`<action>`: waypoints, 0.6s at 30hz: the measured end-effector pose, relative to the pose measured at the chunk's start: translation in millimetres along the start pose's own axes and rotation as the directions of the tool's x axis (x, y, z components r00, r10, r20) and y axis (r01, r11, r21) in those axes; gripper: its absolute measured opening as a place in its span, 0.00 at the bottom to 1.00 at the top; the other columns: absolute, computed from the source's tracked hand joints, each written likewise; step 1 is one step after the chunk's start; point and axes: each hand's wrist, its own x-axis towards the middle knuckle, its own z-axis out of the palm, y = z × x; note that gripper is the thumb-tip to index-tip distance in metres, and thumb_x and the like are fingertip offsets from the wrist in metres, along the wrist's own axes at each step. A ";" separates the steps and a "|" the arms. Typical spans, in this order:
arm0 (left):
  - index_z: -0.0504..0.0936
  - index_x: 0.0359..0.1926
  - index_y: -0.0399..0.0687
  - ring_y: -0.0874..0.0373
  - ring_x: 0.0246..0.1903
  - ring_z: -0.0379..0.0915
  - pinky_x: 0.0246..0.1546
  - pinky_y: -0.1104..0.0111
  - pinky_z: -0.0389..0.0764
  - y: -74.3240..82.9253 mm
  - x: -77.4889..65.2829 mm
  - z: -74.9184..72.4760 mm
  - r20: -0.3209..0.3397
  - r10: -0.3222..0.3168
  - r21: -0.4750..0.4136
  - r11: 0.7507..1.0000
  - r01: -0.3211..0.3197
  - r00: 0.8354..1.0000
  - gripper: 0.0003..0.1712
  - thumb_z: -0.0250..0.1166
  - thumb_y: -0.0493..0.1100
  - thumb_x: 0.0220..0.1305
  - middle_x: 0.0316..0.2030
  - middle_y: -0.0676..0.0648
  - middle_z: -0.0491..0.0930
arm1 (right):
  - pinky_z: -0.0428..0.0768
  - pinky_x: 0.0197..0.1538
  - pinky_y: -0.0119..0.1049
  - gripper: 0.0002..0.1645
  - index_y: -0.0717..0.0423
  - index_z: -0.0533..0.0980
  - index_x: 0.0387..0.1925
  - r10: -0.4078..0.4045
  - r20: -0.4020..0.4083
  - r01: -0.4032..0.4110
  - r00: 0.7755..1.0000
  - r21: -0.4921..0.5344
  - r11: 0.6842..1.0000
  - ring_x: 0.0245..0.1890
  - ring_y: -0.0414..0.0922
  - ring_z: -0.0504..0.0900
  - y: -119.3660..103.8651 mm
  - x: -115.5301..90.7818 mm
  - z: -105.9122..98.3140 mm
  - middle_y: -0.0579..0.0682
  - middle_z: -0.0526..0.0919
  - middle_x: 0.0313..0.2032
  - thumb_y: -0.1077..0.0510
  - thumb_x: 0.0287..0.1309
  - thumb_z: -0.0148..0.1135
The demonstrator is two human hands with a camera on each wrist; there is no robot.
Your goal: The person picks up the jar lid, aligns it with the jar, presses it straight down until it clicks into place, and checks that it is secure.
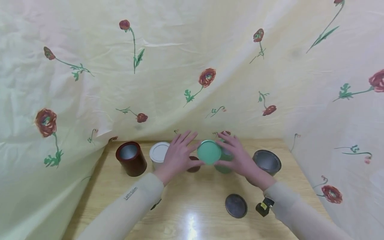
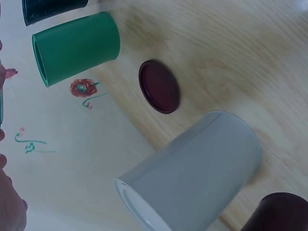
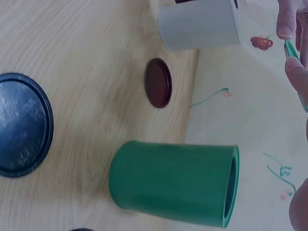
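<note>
A round green lid [image 1: 209, 152] is held up over the back of the table, its flat face toward the head camera. My left hand [image 1: 179, 155] grips its left edge with thumb and fingers, while my right hand [image 1: 235, 158] pinches the right edge. In the right wrist view the lid [image 3: 291, 50] shows edge-on between thumb and fingers. Behind my right hand stands an open green can [image 3: 173, 183], upright and partly hidden in the head view. Under the left hand, a dark red lid [image 2: 159, 86] lies flat beside a white can [image 1: 159, 153] with its lid on.
An open dark red can [image 1: 132, 161] stands at the back left. At the back right is an open black can [image 1: 267, 161], partly behind the right forearm. A black lid [image 1: 236, 206] lies flat nearer the front. A flowered cloth [image 1: 168, 93] hangs behind the wooden table [image 1: 180, 206].
</note>
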 end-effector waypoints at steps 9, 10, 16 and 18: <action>0.83 0.69 0.55 0.42 0.78 0.61 0.77 0.41 0.65 4.1 19.2 15.0 0.054 -0.018 -0.035 0.999 0.020 0.998 0.48 0.78 0.73 0.53 0.76 0.44 0.71 | 0.51 0.80 0.72 0.50 0.60 0.79 0.68 0.061 0.019 -0.060 0.998 -0.031 0.998 0.79 0.66 0.62 12.0 -3.8 -14.4 0.63 0.73 0.73 0.55 0.40 0.91; 0.83 0.70 0.55 0.42 0.79 0.61 0.77 0.42 0.65 4.7 20.6 16.9 0.063 -0.019 -0.038 0.999 0.022 0.998 0.48 0.77 0.73 0.54 0.76 0.44 0.71 | 0.50 0.80 0.71 0.50 0.61 0.79 0.68 0.067 0.025 -0.067 0.997 -0.035 0.997 0.79 0.66 0.62 13.3 -4.6 -15.6 0.63 0.73 0.74 0.55 0.40 0.91; 0.80 0.73 0.55 0.44 0.81 0.57 0.79 0.45 0.61 10.5 33.6 23.1 0.143 -0.024 -0.088 0.995 0.037 0.989 0.47 0.75 0.72 0.58 0.79 0.45 0.66 | 0.51 0.80 0.71 0.50 0.62 0.80 0.67 0.082 0.026 -0.080 0.996 -0.072 0.994 0.77 0.68 0.63 22.4 -9.0 -25.0 0.65 0.73 0.73 0.55 0.41 0.91; 0.79 0.73 0.55 0.45 0.81 0.56 0.79 0.45 0.61 13.1 38.1 23.7 0.165 -0.021 -0.100 0.994 0.038 0.986 0.47 0.75 0.72 0.59 0.80 0.46 0.65 | 0.52 0.79 0.72 0.49 0.62 0.80 0.67 0.078 0.022 -0.076 0.997 -0.087 0.993 0.77 0.69 0.64 25.9 -11.0 -28.4 0.66 0.73 0.73 0.55 0.41 0.91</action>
